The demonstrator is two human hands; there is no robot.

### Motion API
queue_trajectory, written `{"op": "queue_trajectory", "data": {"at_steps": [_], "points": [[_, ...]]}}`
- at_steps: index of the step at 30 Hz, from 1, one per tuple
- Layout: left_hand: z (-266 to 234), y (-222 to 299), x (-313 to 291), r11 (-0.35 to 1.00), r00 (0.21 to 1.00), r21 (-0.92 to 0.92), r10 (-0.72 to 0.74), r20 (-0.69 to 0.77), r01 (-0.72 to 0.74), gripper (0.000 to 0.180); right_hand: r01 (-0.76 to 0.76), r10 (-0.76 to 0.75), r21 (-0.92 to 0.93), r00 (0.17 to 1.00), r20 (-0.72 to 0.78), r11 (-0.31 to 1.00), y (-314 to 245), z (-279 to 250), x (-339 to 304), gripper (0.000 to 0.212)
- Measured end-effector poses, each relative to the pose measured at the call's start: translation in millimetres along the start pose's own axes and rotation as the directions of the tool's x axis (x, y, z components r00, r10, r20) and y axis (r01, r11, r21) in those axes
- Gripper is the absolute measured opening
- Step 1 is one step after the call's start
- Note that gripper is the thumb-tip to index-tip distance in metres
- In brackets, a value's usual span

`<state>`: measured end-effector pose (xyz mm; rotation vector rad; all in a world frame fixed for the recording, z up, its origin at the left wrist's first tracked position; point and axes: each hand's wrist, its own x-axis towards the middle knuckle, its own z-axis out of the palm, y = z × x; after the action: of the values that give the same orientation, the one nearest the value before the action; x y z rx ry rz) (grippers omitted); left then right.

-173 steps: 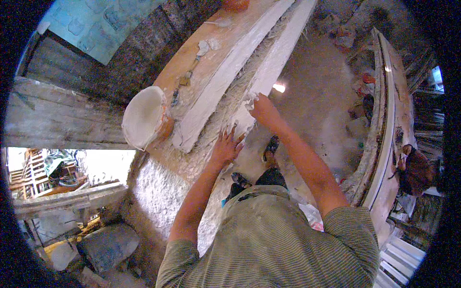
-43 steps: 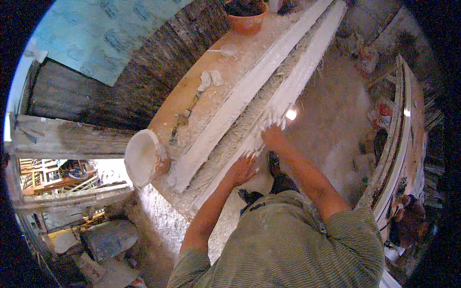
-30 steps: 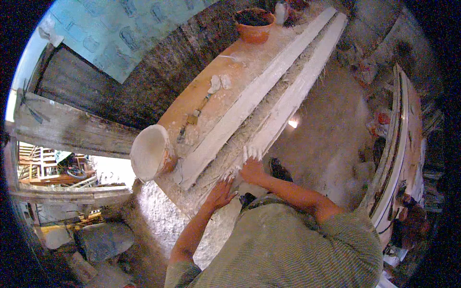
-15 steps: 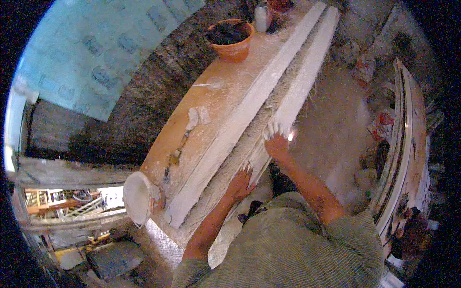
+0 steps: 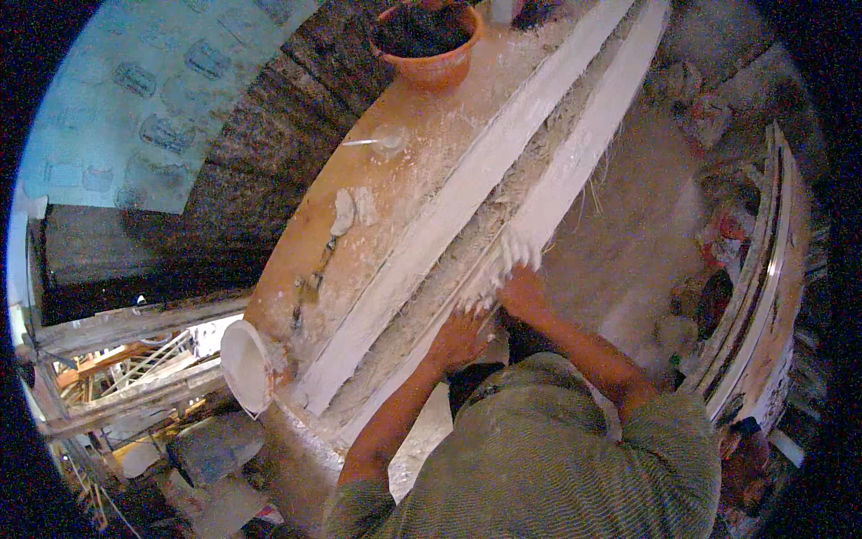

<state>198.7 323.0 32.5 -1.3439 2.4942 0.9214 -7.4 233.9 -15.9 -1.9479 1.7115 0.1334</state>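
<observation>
Hands have slid up along the plaster strip (image 5: 575,171): your left hand (image 5: 460,334) presses flat, your right hand (image 5: 521,286) spreads wet plaster toward 1 o'clock, smoothing continues.

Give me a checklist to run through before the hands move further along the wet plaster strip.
1. Both hands on the strip: left hand and right hand rest on the plaster strip: ok.
2. Fingers coated white: ok.
3. Strip ahead free of tools: ok.
4. White bowl sits at the bench end, overhanging: not ok.
5. Orange pot stands apart from the strip: ok.
6. Plaster wetness: cannot tell.
</observation>
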Motion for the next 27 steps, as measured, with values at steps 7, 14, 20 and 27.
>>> {"op": "queue_trajectory", "data": {"at_steps": [7,14,20,27], "points": [[16.4,2.1,-3.5,0.985,0.972,-0.165,0.008,-0.233,-0.047,0.073,-0.057,0.032,-0.371,0.997,-0.072,0.927,8.2,-70.8,34.0,0.055],[55.1,-14.0,-90.0,0.994,0.976,-0.059,0.080,-0.205,-0.094,0.069,0.082,-0.105,-0.349,0.993,-0.049,0.934,-58.7,0.7,-23.8,0.049],[117.7,-30.1,-243.3,0.985,0.974,-0.175,-0.034,-0.225,-0.006,0.067,0.193,-0.182,-0.293,0.981,0.062,0.937,-167.9,71.8,-146.8,0.051],[147.1,-31.4,-362.1,0.982,0.974,-0.104,-0.174,-0.144,0.160,0.069,0.361,-0.345,-0.247,0.932,0.109,0.899,-222.4,94.1,-212.6,0.059]]}}
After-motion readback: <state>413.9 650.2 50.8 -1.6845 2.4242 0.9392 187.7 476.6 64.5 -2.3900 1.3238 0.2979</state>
